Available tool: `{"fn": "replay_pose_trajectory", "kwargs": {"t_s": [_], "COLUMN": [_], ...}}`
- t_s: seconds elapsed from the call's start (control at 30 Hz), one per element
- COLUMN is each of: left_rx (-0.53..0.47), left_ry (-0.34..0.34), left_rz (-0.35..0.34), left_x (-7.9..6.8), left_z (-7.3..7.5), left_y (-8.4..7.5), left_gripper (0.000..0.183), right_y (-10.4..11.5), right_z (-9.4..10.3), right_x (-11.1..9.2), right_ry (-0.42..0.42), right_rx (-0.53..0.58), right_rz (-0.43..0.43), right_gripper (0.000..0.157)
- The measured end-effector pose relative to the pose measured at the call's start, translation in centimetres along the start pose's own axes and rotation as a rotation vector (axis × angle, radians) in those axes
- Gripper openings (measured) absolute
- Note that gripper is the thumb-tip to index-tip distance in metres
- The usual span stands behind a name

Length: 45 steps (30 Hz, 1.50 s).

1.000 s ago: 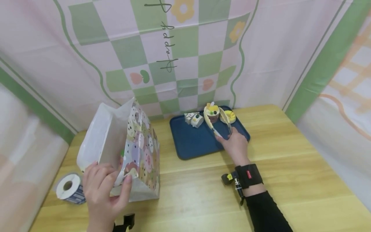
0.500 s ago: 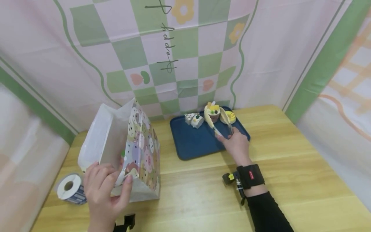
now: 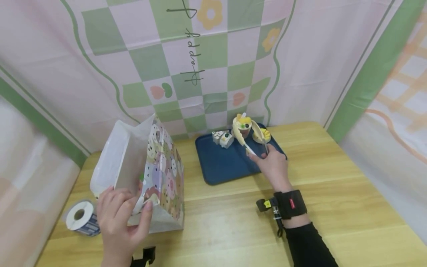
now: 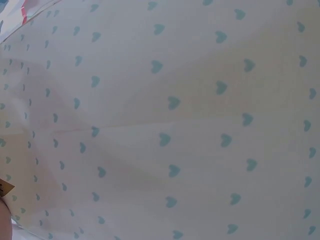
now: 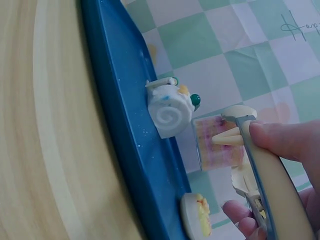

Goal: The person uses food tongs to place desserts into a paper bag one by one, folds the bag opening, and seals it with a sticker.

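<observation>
My right hand grips a pair of tongs with cream-coloured ends. Between the ends is a dessert cup topped with yellow fruit. In the right wrist view the cup shows pink-striped sides, raised off the blue tray. My left hand pinches the near rim of a white paper bag printed with cartoon animals, its mouth open upward. The left wrist view is filled by bag paper with small teal hearts. A bit of green and red shows inside the bag in the head view.
On the tray's far side lie a white cake roll, a white cake slice and a yellow-topped doughnut. A roll of labels stands left of the bag. A patterned cloth hangs right behind the table.
The tongs have raised the dessert cup slightly and shifted it a little left, away from the doughnut. My left hand and the bag have stayed in place.
</observation>
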<state>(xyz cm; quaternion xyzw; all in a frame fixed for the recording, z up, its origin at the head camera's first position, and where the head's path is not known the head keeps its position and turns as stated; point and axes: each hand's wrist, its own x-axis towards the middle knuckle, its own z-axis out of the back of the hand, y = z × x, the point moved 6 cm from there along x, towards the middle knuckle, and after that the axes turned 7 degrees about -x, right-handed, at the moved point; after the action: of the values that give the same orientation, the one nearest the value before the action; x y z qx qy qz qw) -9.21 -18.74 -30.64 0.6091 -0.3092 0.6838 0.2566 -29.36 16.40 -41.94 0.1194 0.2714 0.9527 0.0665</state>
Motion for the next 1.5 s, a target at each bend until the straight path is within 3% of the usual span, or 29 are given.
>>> {"fn": "replay_pose_trajectory", "kwargs": {"t_s": [0.27,0.53,1.23,1.5], "left_rx": [-0.001,0.021,0.026,0.014], "left_ry": [-0.002,0.015,0.008,0.000], "left_rz": [-0.004,0.001,-0.018,-0.027], "left_x": [0.1,1.1,1.4,0.9], "left_z": [0.0,-0.2,0.0,0.0], "left_y": [0.0,-0.7,-0.9,-0.8], "left_gripper": [0.048,0.053,0.052,0.049], "right_y": [0.5,1.0,3.7,5.2], "right_z": [0.7,1.5,3.5,5.1], "right_x": [-0.1,-0.5,-1.9,-3.2], "right_ry": [0.015,0.040,0.024,0.001], "right_rx": [0.020,0.054,0.092,0.078], "right_rz": [-0.002,0.000,0.099,0.196], "right_gripper": [0.054,0.066,0.078,0.079]}}
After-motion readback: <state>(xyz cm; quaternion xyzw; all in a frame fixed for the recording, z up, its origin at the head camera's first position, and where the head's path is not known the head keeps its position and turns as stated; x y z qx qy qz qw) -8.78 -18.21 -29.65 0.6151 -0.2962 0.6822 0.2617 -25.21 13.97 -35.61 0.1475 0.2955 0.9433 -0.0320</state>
